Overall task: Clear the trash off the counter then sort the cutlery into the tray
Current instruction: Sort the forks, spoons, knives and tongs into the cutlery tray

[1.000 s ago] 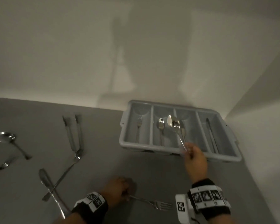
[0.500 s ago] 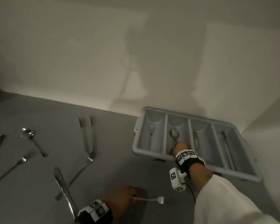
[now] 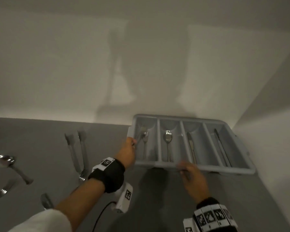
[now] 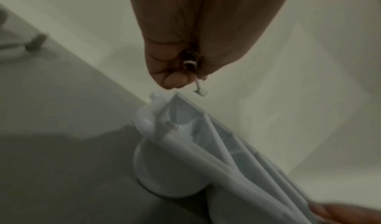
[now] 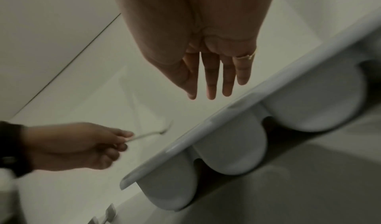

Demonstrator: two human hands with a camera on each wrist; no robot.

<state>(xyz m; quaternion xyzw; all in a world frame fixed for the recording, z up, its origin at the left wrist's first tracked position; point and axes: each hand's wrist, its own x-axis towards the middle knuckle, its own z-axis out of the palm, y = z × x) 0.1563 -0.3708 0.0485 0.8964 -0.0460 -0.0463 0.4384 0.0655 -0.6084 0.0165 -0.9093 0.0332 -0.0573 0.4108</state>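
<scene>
The grey cutlery tray [image 3: 164, 164] stands on the counter against the back wall, with four compartments. My left hand [image 3: 128, 149] pinches a fork [image 3: 141, 136] by its handle and holds it, tines forward, over the leftmost compartment, where another fork [image 3: 145, 144] lies. A spoon [image 3: 168, 137] is in the second compartment, a knife [image 3: 190, 144] in the third and tongs [image 3: 222, 146] in the fourth. My right hand [image 3: 191, 176] hovers at the tray's front rim. Its fingers [image 5: 212, 80] are straight and hold nothing. The pinched fork [image 4: 195, 79] shows blurred in the left wrist view.
On the grey counter left of the tray lie tongs [image 3: 77, 148], a fork [image 3: 82, 175] beneath them, a spoon [image 3: 8, 163], another fork [image 3: 2, 191] and a knife [image 3: 46, 201]. White walls close off the back and right side.
My left hand lifted the fork off the counter's front and carried it up over the tray's leftmost compartment. My right hand let go of its spoon in the second compartment and drew back to the front rim.
</scene>
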